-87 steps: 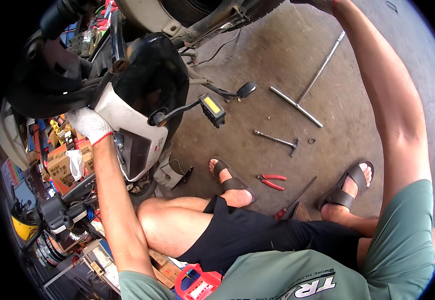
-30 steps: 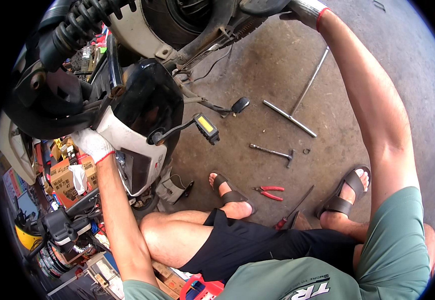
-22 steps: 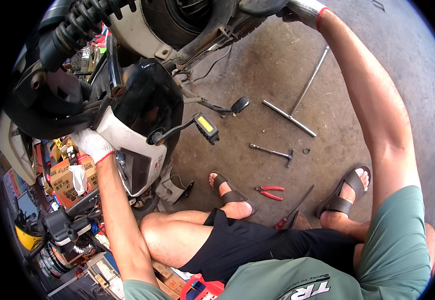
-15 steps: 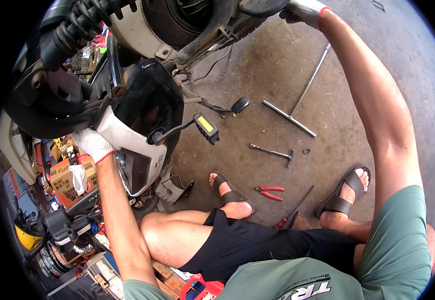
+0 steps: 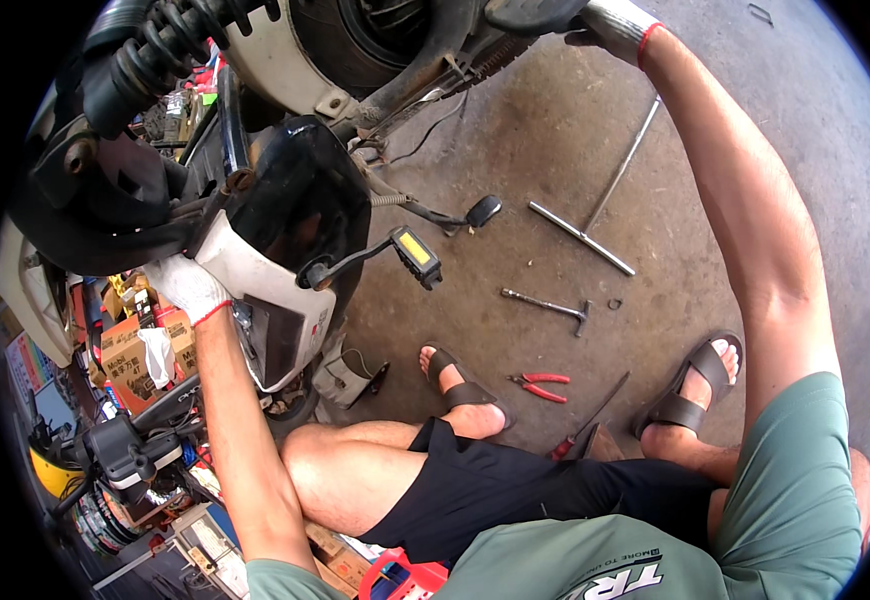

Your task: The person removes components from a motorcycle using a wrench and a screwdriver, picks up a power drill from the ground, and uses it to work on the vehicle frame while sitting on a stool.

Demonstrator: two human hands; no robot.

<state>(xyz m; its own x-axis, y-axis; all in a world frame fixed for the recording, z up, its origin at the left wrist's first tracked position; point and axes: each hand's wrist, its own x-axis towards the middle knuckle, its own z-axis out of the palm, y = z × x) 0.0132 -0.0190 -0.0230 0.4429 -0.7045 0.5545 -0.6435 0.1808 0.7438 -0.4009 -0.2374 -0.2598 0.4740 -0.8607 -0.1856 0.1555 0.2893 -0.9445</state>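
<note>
My left hand (image 5: 187,287), in a white glove with a red cuff edge, presses against the white and black body panel (image 5: 255,300) of a motorcycle, under a black curved part (image 5: 105,240). Its fingers are hidden there. At the top, my right hand (image 5: 618,32), gloved alike, reaches out with the arm nearly straight. The fingers curl at the end of a rounded black part (image 5: 535,14) beside the wheel (image 5: 355,45). A black coil spring (image 5: 170,45) shows at the upper left. A lamp with a yellow face (image 5: 415,255) sticks out from the panel.
On the concrete floor lie a long T-handle wrench (image 5: 583,238), a shorter T-handle wrench (image 5: 547,303), a small ring (image 5: 614,304), red-handled pliers (image 5: 543,387) and a screwdriver (image 5: 590,420). Cardboard boxes (image 5: 125,370) and shop clutter crowd the left. My sandalled feet stand among the tools.
</note>
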